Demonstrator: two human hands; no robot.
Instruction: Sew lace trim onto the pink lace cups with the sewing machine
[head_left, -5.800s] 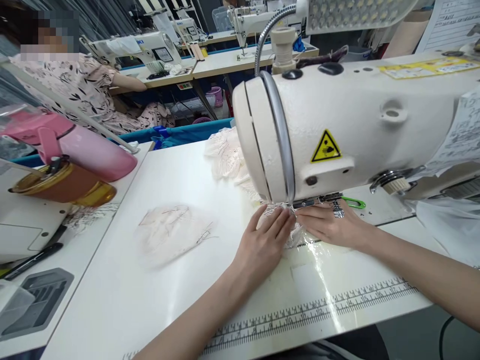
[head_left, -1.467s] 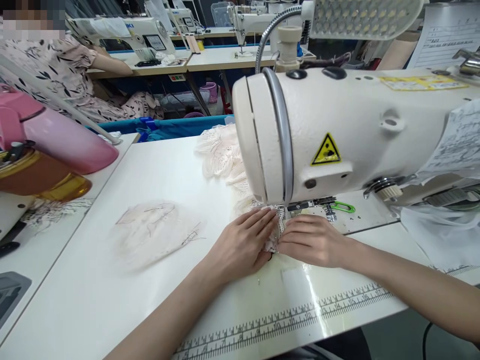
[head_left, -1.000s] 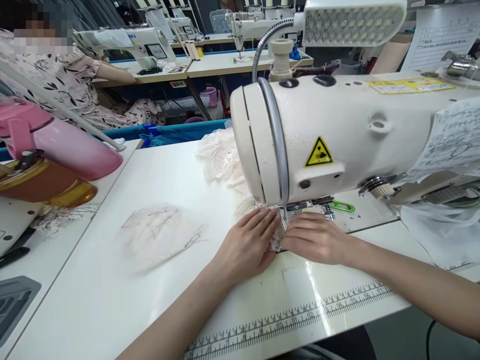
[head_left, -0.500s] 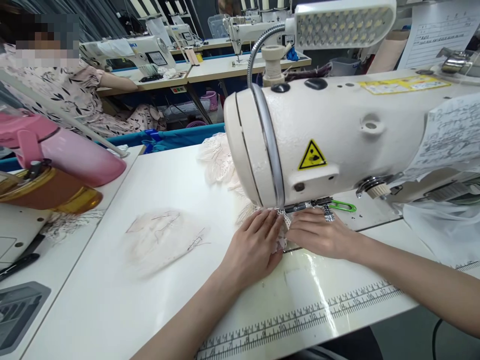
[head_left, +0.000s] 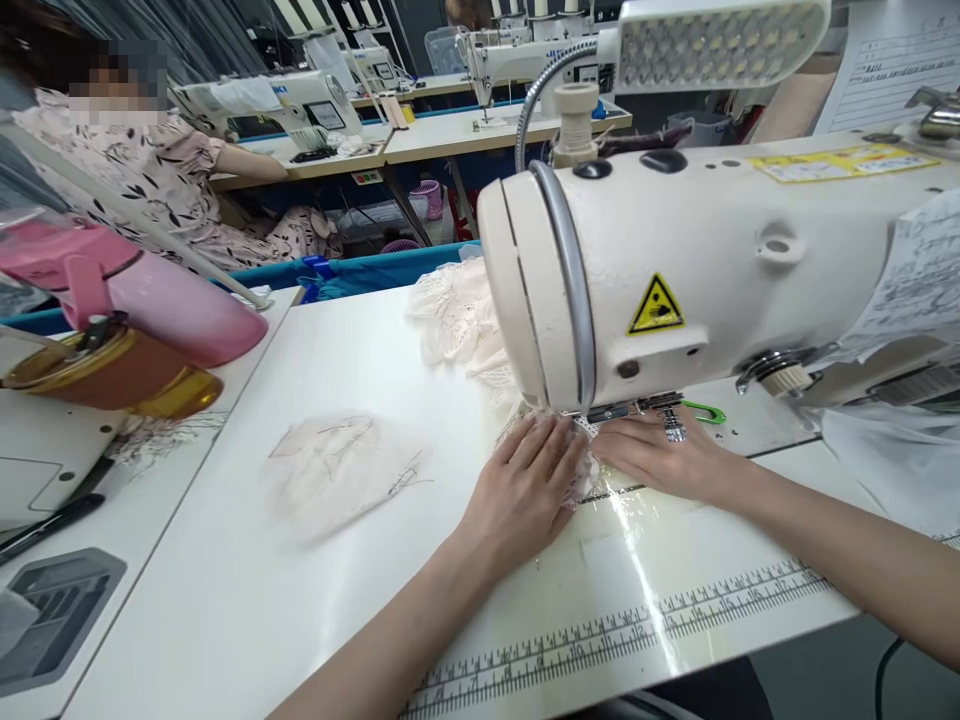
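Pale lace (head_left: 459, 322) is spread under the head of the sewing machine (head_left: 697, 260), its bunched part reaching toward the far edge of the desk (head_left: 300, 620). It is pressed down by the left hand (head_left: 521, 490), laid flat, palm down, while its right side is met by the right hand (head_left: 664, 450), whose fingers are drawn together, though whether a fold is pinched cannot be told. A sheer piece (head_left: 341, 470) is laid between the left hand and the desk's left edge
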